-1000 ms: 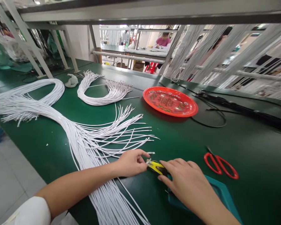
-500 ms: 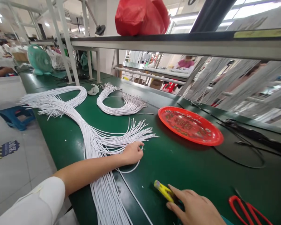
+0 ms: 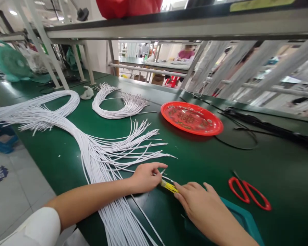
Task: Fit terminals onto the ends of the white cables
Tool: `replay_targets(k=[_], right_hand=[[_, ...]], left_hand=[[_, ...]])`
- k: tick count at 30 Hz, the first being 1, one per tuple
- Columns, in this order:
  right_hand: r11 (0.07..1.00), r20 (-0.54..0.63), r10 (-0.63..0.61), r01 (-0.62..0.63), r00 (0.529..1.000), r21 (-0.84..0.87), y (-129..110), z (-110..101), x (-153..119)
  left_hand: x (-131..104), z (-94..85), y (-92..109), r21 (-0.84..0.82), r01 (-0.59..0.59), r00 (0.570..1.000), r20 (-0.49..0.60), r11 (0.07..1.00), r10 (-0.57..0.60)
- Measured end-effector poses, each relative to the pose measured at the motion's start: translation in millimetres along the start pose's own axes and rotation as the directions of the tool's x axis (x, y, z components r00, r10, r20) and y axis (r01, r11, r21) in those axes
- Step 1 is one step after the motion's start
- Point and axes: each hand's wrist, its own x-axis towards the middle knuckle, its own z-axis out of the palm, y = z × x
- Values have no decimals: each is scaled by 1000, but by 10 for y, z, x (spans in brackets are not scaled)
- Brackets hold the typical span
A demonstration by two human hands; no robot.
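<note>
My left hand (image 3: 146, 177) pinches the end of a white cable (image 3: 167, 178) between thumb and fingers, its index finger stretched out. A small yellow-handled cutter (image 3: 170, 187) is held in my right hand (image 3: 199, 201), its front end at the cable beside my left fingertips. Whether it touches the cable I cannot tell. Under my left forearm runs a large bundle of white cables (image 3: 92, 155), its loose ends fanned out to the right. A teal tray (image 3: 243, 217) lies partly hidden beneath my right hand and forearm.
Red-handled scissors (image 3: 248, 191) lie to the right. Farther back are a red patterned tray (image 3: 192, 118), a curved cable bundle (image 3: 113, 112) and black cables (image 3: 267, 124). A shelf beam (image 3: 156, 25) crosses above the table. A green fan (image 3: 11, 61) stands at far left.
My right hand has brought the yellow cutter up and left to my left hand's fingertips. The teal tray and scissors show more as the view has shifted right and down.
</note>
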Motion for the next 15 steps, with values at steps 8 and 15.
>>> replay_targets(k=[8,15], right_hand=[[988,86,99,-108,991,111,-13,-104,53],[982,69,131,-139,989,127,-25,-155,87]], left_hand=[[-56,-50,16,-302,124,983,165,945,-76],[-76,-99,111,-394,318,938,264,862,-226]])
